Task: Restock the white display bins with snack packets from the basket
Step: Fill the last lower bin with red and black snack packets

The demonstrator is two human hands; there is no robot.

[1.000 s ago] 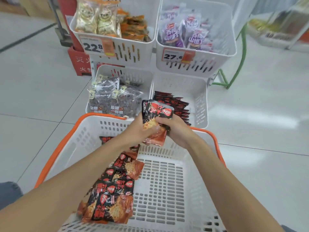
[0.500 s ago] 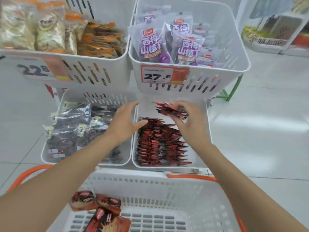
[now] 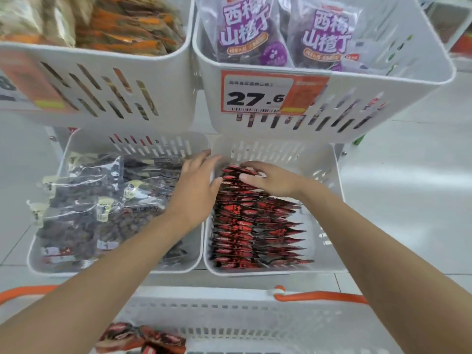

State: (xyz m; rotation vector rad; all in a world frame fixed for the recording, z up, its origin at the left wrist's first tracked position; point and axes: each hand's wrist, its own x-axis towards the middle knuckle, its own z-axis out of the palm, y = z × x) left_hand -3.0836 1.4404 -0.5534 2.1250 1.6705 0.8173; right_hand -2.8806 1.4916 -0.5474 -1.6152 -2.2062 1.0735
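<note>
The lower right white display bin (image 3: 329, 200) holds a row of red-and-black snack packets (image 3: 255, 233) standing on edge. My right hand (image 3: 273, 180) lies over the far end of that row and pinches the rearmost packets between thumb and fingers. With straight fingers, my left hand (image 3: 196, 185) rests on the divider between the two lower bins, its thumb against the left side of the row. The white basket with an orange rim (image 3: 229, 310) sits below, with a few more red packets (image 3: 138, 338) in its near left corner.
The lower left bin (image 3: 40, 261) holds clear bags of dark snacks (image 3: 97, 205). Above hang two more white bins: orange packets (image 3: 122, 26) on the left, purple packets (image 3: 245, 34) on the right behind a 27.6 price tag (image 3: 258, 95). Grey tiled floor (image 3: 408, 187) lies to the right.
Both hands lifted packets from the basket up to the lower right bin. My right hand has brought them down onto the back of the row; my left hand has moved to the divider.
</note>
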